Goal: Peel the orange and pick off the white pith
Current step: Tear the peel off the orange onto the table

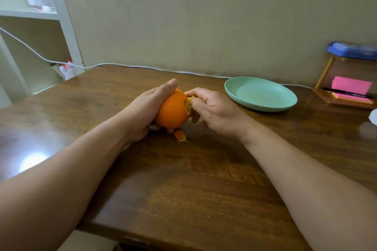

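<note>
Orange [172, 109] mid-table, cupped steady in left hand [145, 108] | right hand [212, 109] fingertips pinch torn rind at its right side, likely prying | scrap [180, 135] below | plate [260, 93] right, probably for peel

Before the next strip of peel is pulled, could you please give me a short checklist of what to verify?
1. Orange held steady: ok, the left hand wraps it.
2. Peel opened: ok, a small torn patch shows on its right side.
3. Right hand placed: ok, its fingertips pinch at the tear.
4. Green plate ready: ok, no peel in it.
5. Scraps contained: not ok, a peel scrap lies on the wooden table.
6. Pith cleared: cannot tell.
</note>
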Motion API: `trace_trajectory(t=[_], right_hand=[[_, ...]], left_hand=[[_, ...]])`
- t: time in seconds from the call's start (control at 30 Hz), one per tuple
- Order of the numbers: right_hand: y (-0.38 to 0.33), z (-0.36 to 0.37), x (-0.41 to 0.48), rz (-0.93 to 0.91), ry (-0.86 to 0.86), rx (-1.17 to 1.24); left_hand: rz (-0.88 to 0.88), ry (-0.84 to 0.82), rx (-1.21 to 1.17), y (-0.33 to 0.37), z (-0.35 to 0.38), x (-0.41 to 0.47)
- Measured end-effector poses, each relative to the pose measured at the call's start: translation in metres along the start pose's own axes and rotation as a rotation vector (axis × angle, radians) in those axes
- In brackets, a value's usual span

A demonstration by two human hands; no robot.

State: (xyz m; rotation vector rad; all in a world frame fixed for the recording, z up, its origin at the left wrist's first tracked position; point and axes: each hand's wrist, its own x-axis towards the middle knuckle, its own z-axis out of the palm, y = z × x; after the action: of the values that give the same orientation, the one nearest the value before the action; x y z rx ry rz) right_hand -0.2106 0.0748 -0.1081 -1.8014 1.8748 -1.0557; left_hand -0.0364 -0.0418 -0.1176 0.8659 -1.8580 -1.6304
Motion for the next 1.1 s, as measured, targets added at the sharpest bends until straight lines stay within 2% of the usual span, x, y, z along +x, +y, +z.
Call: trace_trajectory(t=[0.07, 0.13, 0.27, 0.43, 0.5, 0.73, 0.97, 1.1], right_hand=[[0.001, -0.002, -0.001, 0.06, -0.022, 0.131], [0.003, -0.003, -0.002, 0.083, -0.045, 0.128], [0.002, -0.004, -0.003, 0.031, -0.05, 0.009], [-0.006, -0.007, 0.001, -0.026, -0.023, -0.299], [-0.007, -0.005, 0.003, -0.02, -0.007, -0.341], [0.001, -0.001, 0.006, -0.018, 0.016, -0.13], [0.007, -0.002, 0.004, 0.024, -0.036, 0.118], [0.007, -0.003, 0.002, 0.022, -0.043, 0.116]], left_hand=[[-0.005, -0.002, -0.007, 0.0, -0.001, 0.001], [-0.002, -0.006, -0.002, -0.001, -0.002, 0.003], [0.016, -0.015, 0.023, -0.002, 0.0, 0.004], [0.034, 0.01, 0.068, -0.003, 0.001, 0.005], [0.048, 0.043, 0.084, -0.004, 0.004, 0.005], [0.069, 0.075, 0.077, -0.002, 0.009, 0.001], [0.012, 0.014, 0.01, -0.001, 0.0, 0.003], [0.018, 0.001, 0.011, 0.002, 0.002, 0.001]])
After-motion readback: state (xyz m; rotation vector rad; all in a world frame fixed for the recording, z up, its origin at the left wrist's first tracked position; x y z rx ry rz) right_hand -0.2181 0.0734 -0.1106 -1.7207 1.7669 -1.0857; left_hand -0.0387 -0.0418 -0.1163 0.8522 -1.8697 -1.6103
